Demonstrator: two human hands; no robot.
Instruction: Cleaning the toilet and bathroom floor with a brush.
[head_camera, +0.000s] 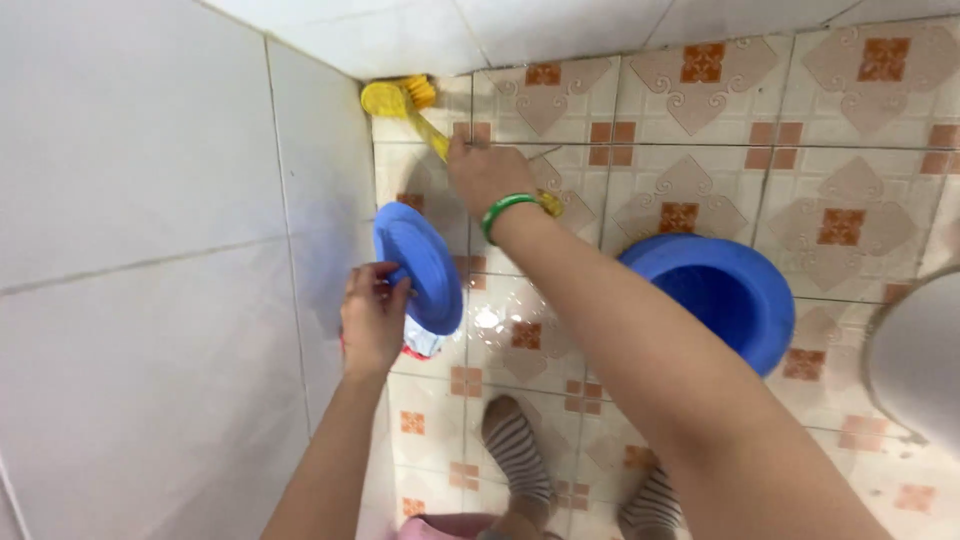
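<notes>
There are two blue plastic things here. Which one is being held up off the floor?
The flat round blue lid, gripped at its edge by the left hand. The deep blue bucket sits on the tiled floor, untouched.

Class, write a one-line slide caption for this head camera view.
Right hand scrubs the tiled floor corner with a yellow brush while the left hand holds a blue lid beside a blue bucket.

The floor (700, 120) is tiled in pale squares with orange and beige diamond patterns, and it looks wet and shiny near the middle. A blue bucket (715, 295) stands on it. The head of a yellow brush (398, 97) presses into the corner where floor meets white wall. Two feet in striped socks (520, 455) stand on the tiles.
</notes>
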